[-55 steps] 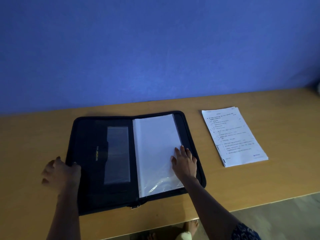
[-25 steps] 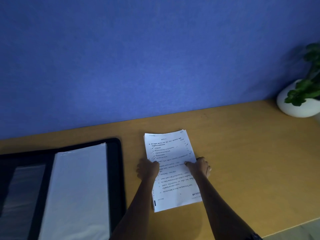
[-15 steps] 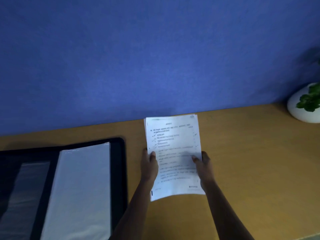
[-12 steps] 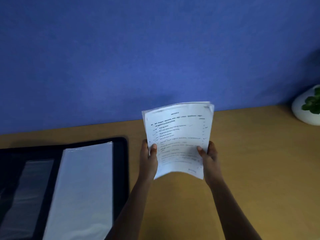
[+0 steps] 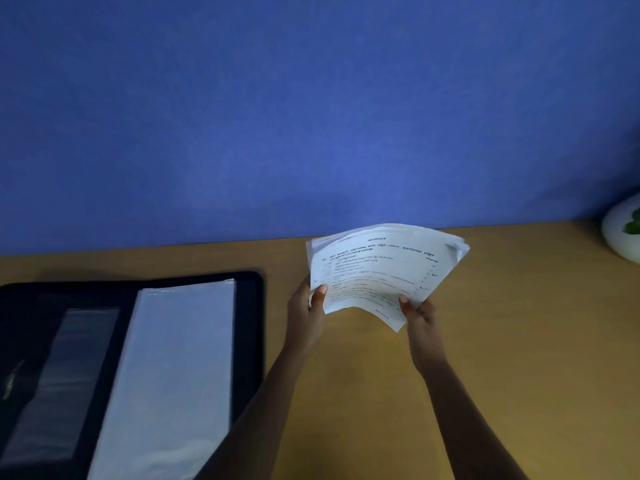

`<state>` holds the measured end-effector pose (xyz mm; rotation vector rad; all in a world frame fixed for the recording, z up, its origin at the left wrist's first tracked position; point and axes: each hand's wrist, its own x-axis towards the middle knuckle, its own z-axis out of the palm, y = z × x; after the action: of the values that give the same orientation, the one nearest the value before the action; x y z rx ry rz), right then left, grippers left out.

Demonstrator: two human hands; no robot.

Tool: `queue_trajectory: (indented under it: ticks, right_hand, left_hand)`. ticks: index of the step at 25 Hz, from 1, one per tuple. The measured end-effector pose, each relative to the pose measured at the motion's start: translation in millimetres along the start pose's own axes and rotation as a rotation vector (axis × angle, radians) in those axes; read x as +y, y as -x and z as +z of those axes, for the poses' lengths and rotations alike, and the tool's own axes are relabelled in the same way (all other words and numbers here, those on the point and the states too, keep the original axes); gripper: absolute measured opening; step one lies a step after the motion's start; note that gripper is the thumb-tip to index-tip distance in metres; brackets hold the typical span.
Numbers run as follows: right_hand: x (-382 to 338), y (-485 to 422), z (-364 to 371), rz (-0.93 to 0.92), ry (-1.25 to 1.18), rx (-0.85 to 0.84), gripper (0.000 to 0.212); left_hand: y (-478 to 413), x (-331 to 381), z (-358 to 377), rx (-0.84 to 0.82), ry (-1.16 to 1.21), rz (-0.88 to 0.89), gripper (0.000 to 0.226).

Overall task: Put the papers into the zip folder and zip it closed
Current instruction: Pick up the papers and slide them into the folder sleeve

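A stack of printed white papers [image 5: 382, 268] is held up above the wooden table, tilted and bowed, its far corners fanned out. My left hand [image 5: 306, 311] grips its lower left edge, thumb on top. My right hand [image 5: 417, 311] grips its lower right corner. The black zip folder [image 5: 254, 323] lies open flat at the left, with a clear plastic sleeve [image 5: 176, 372] on its right half and a pocket with a clear window [image 5: 62, 379] on its left half. Its left and near edges are cut off by the frame.
The wooden table [image 5: 519, 341] runs along a blue wall [image 5: 311, 116]. A white pot with a green plant [image 5: 623, 230] stands at the far right edge of the table.
Both hands went from the folder to the papers, took hold of them and lifted them off the table. The stack now tilts and bends more, with its far corners fanned.
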<state>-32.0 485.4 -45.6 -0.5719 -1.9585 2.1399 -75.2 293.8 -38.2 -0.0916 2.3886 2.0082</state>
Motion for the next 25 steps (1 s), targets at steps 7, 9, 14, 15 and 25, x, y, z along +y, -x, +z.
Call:
queue_trajectory:
  ticks: [7, 9, 14, 15, 25]
  right_hand:
    - [-24.8, -12.1, -24.2, 0.036, 0.170, -0.198, 0.020]
    - [-25.9, -6.8, -41.0, 0.165, 0.102, -0.231, 0.023]
    - [-11.1, 39.5, -30.4, 0.356, -0.461, -0.144, 0.030]
    - [-5.0, 47.1, -20.8, 0.335, -0.488, -0.137, 0.034]
    - [-10.3, 53.6, -59.7, 0.250, -0.315, -0.078, 0.028]
  left_hand:
    - [-20.7, 9.7, -5.4, 0.124, 0.007, -0.304, 0.016]
    - [-15.5, 6.5, -8.5, 0.135, 0.144, -0.502, 0.015]
    - [4.6, -4.3, -1.9, 0.175, 0.498, -0.881, 0.013]
    - [10.1, -5.5, 3.7, 0.172, 0.551, -0.931, 0.010]
    - [-11.6, -17.9, -33.3, 0.079, 0.356, -0.687, 0.037]
